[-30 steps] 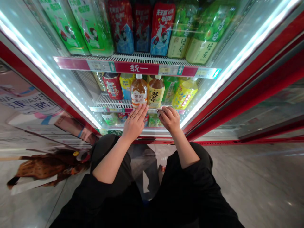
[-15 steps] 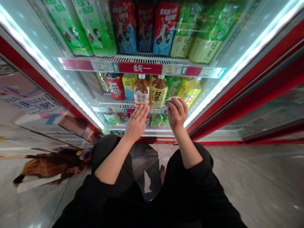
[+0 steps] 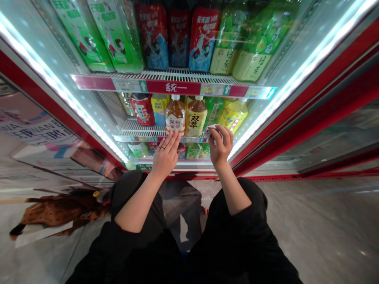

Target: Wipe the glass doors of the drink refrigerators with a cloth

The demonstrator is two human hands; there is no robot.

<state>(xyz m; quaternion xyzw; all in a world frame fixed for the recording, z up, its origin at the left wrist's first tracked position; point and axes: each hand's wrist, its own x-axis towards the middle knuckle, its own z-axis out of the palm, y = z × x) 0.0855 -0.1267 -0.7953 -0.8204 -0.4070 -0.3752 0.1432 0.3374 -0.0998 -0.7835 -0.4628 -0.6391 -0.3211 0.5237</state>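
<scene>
My left hand (image 3: 166, 153) has its fingers stretched out and together, a ring on one of them. Its fingertips overlap the lower part of a brown tea bottle (image 3: 175, 116) with a white and orange label; I cannot tell whether they touch the bottle or glass before it. My right hand (image 3: 221, 145) is closed on a small white wad (image 3: 209, 131), paper or cloth, mostly hidden by the fingers. It is just right of a tea bottle with a yellow label (image 3: 196, 118) and below a yellow drink bottle (image 3: 235, 114). Both bottles of tea stand upright on the middle shelf.
The upper shelf's red price strip (image 3: 174, 87) runs above the hands, with large green and red bottles (image 3: 204, 37) over it. Bright light strips (image 3: 68, 102) line both sides of the fridge. A brown patterned bag (image 3: 53, 213) lies on the floor at left.
My left hand has shifted slightly left and down from the shelf edge. My right hand is a little lower, with more of the white wad showing. The view has tilted slightly.
</scene>
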